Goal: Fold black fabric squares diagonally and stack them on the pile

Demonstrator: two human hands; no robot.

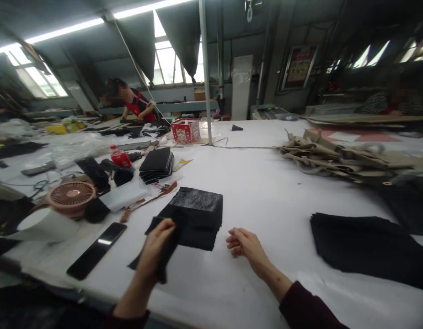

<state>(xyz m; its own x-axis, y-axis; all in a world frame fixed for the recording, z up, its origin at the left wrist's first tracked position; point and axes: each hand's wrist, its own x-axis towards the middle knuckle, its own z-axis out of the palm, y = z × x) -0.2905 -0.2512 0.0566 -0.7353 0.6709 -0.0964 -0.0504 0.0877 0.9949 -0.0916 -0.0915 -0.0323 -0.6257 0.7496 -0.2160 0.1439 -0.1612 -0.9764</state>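
Observation:
My left hand [155,251] is closed around a piece of black fabric [166,256], lifted at the near left corner of a stack of black fabric pieces [197,214] on the white table [259,183]. My right hand [243,243] rests on the table just right of the stack, fingers loosely curled together with nothing in them. A large sheet of black fabric [365,244] lies flat to the right.
A black phone [97,250] lies at the left near a pink round fan [71,195]. A second black stack [157,163], a red bottle [120,157], a red tin box [185,130], a metal pole [205,73] and tan pattern pieces [334,155] stand farther off. A person in red [136,104] works at the back.

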